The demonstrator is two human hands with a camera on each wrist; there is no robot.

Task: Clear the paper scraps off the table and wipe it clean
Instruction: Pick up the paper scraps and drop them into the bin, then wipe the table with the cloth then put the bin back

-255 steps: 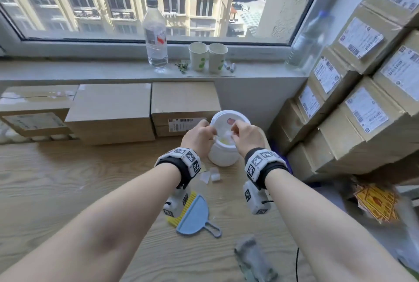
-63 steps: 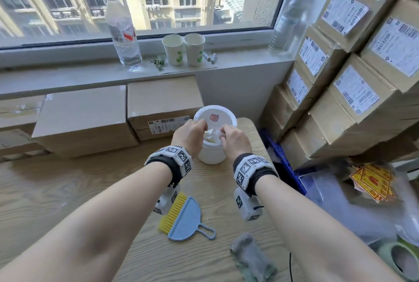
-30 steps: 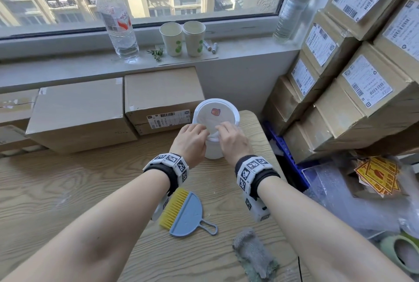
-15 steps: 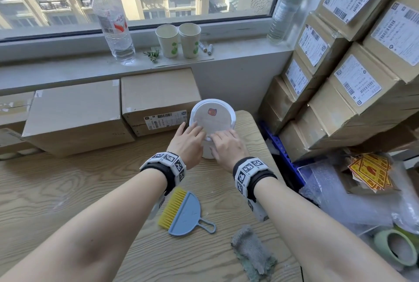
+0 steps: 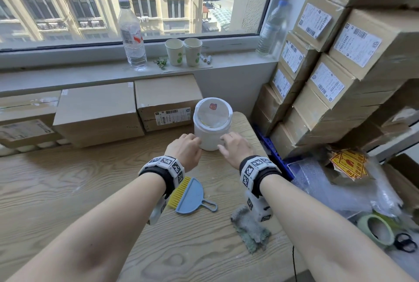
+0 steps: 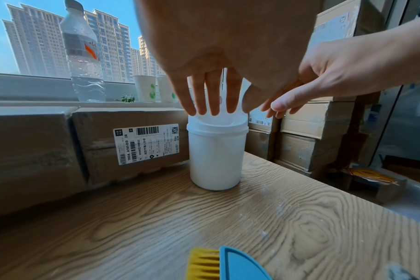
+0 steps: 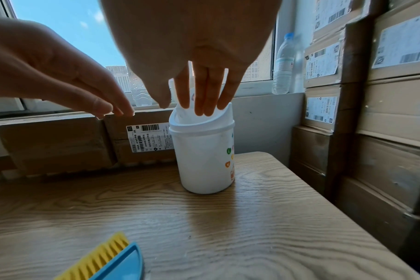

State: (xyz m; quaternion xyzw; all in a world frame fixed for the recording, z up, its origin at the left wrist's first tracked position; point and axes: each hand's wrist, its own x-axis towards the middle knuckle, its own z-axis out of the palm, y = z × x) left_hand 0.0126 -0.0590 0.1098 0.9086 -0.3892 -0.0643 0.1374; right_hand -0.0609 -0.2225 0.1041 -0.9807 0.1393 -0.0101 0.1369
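A small white bin (image 5: 213,132) with a swing lid (image 5: 213,111) stands at the far right end of the wooden table (image 5: 68,191). Both hands hover just in front of it, empty, fingers straight. My left hand (image 5: 184,147) is at its left side and my right hand (image 5: 233,147) at its right. In the left wrist view the left hand's fingertips (image 6: 213,111) lie over the bin's rim (image 6: 217,127); in the right wrist view the right hand's fingertips (image 7: 199,109) do the same. A blue hand brush (image 5: 190,195) with yellow bristles and a grey-green rag (image 5: 249,227) lie near me.
Cardboard boxes (image 5: 97,111) line the table's back edge, and labelled boxes (image 5: 328,82) are stacked at the right. A water bottle (image 5: 131,34) and two paper cups (image 5: 183,51) stand on the sill. Bubble wrap (image 5: 340,191), a tape roll (image 5: 376,229) and scissors (image 5: 405,242) lie beyond the right edge.
Both hands have come off the bin's lid and drawn back toward me. The paper scraps that lay beside the bin in the earliest frame are gone from the table.
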